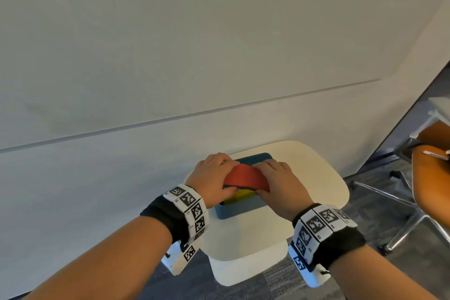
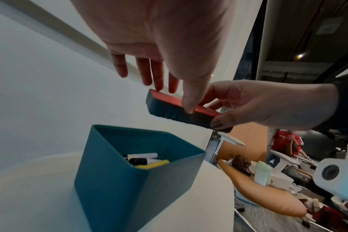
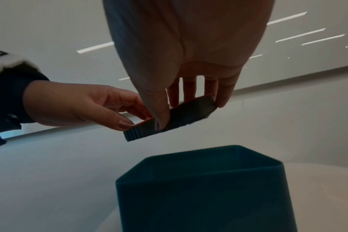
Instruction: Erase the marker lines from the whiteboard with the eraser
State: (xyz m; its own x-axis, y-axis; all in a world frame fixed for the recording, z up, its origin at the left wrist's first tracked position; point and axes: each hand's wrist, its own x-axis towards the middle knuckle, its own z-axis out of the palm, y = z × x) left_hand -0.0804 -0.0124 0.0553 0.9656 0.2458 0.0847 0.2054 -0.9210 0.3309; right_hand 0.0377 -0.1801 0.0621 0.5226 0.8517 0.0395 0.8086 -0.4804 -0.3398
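I have both hands pinching the eraser (image 1: 246, 179), left hand (image 1: 211, 176) on its left end, right hand (image 1: 280, 184) on its right, red back up, at centre frame just above the teal bin (image 2: 129, 185). In the bin lie markers (image 2: 147, 160). It stands on a white table (image 1: 316, 178); the whiteboard (image 1: 194, 31) fills the upper frame.

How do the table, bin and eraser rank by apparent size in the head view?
1. Table, the largest, its white top showing on all sides of the bin.
2. Bin, partly hidden by the hands.
3. Eraser, the smallest; held above the bin, so nearer the camera, yet it still looks smaller.
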